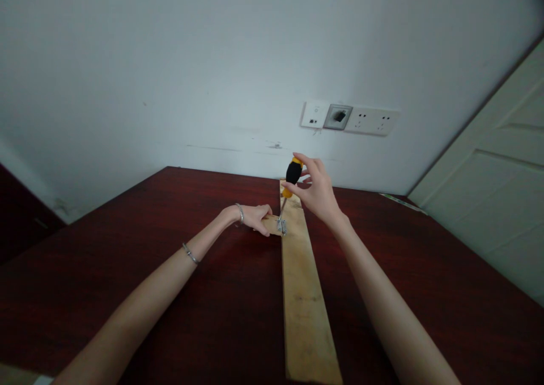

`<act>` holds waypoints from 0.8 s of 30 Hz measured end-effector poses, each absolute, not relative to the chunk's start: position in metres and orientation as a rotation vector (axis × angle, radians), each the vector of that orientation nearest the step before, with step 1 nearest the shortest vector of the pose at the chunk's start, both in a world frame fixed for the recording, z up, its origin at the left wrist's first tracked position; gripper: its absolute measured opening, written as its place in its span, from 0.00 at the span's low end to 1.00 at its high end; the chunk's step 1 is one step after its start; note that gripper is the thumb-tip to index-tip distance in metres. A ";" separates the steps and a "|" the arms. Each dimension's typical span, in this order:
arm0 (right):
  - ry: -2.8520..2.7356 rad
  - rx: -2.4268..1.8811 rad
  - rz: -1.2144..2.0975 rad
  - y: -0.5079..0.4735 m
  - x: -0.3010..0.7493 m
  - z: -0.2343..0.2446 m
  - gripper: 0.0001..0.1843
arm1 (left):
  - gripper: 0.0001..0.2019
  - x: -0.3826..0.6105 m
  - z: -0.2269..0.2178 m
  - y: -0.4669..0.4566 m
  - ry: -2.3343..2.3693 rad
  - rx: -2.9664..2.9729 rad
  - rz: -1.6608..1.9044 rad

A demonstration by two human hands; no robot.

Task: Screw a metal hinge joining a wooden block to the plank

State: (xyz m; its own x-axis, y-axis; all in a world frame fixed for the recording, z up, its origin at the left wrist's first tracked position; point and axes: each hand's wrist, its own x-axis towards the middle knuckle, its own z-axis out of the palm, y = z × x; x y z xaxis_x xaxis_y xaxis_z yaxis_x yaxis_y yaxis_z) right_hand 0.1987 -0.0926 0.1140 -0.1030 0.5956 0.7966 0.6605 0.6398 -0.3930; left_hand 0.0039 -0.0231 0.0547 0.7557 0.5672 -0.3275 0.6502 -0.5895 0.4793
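My right hand (317, 188) grips a screwdriver (293, 171) by its black and yellow handle. The shaft slants down to the left, and its tip meets a small metal hinge (281, 226). That hinge spans the joint between a long wooden plank (304, 294) and a short wooden piece (272, 225) at the plank's left edge. Around the short piece's left end, my left hand (257, 218) is closed, thumb on the near side. Any screw under the tip is too small to make out.
The dark red tabletop (221, 311) reaches back to a pale wall (170, 62). Sockets and switches (369, 120) are set in the wall behind my right hand. At the right stands a white panelled door (505, 164). A thin strip (402, 202) lies at the table's far right edge.
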 end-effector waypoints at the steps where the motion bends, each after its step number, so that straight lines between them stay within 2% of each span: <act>1: -1.779 -1.031 -0.081 -0.092 0.199 0.113 0.33 | 0.36 0.004 0.054 -0.023 0.907 2.357 -0.184; 24: -1.749 -1.000 -0.087 -0.088 0.198 0.109 0.34 | 0.38 0.008 0.052 -0.024 0.971 2.406 -0.209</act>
